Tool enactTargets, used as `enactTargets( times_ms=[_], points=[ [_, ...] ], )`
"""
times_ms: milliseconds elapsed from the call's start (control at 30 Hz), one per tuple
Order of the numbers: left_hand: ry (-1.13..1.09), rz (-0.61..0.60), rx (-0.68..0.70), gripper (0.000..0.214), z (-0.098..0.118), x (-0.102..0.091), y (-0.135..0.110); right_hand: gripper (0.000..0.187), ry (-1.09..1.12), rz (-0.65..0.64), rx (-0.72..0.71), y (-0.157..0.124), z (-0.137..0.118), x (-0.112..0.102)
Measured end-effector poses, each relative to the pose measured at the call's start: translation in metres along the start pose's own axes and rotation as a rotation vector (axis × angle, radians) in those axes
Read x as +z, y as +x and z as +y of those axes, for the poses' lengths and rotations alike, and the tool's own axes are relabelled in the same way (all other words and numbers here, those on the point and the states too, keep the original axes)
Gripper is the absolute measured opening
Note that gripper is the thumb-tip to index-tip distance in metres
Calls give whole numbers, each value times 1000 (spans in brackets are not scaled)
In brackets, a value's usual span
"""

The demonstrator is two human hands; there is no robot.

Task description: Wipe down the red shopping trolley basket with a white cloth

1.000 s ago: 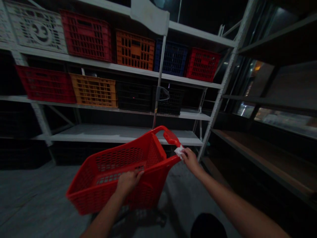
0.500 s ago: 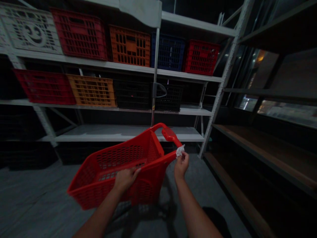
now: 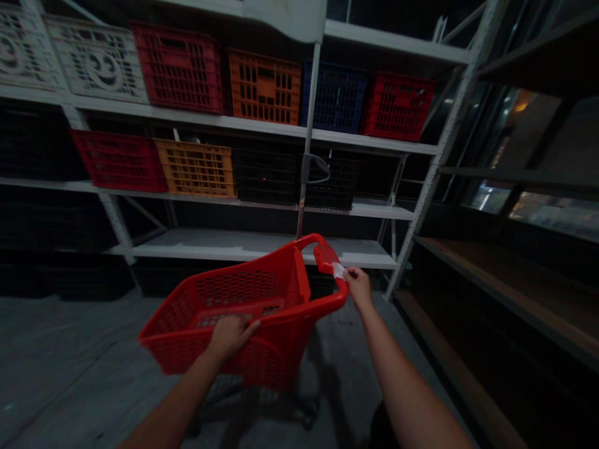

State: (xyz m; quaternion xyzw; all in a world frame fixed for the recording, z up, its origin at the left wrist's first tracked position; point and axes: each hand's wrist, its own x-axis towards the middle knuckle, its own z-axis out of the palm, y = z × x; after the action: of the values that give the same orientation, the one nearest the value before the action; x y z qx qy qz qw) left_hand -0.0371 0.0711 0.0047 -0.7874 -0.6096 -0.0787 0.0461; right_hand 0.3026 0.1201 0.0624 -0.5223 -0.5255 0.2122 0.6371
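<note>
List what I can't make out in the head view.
White wad: head view; too small to tell cloth from paper, partly covered by the right hand.
White panel: head view; top cut off by the upper edge.
Black crate: head view; contents hidden by its front wall and darkness.

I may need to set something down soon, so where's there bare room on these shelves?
The low shelf beyond the cart looks bare on both sides of the pole. A smaller patch lies on the middle shelf, between the right black crate and the right post. Crates crowd the rest of it and the shelf above.
</note>
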Motion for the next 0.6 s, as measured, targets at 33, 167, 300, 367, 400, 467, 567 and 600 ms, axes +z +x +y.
enactTargets(
  times_ms=[33,167,300,367,400,467,567,600],
  points=[
    [-5,0,-2,57,-2,-1,-1,19,-6,-54,8,11,-1,3],
    [-54,-14,-44,54,-9,-6,-2,17,1,-97,1,23,-6,15],
    [-104,71,-4,48,-15,-10,-5,18,59,-175,52,-11,-9,4],
    [-100,191,7,42,-13,-15,-9,17,90,-226,89,-33,-11,-5],
    [-100,257,10,39,-8,-19,-11,16,95,-245,97,-43,-11,-7],
    [-122,370,40,36,12,-32,-14,15,91,-271,90,-55,-12,-6],
    [-207,442,118,36,64,-58,-12,13,75,-269,60,-51,-15,7],
    [-233,422,145,37,84,-66,-8,12,60,-255,52,-44,-15,14]
  ],
)
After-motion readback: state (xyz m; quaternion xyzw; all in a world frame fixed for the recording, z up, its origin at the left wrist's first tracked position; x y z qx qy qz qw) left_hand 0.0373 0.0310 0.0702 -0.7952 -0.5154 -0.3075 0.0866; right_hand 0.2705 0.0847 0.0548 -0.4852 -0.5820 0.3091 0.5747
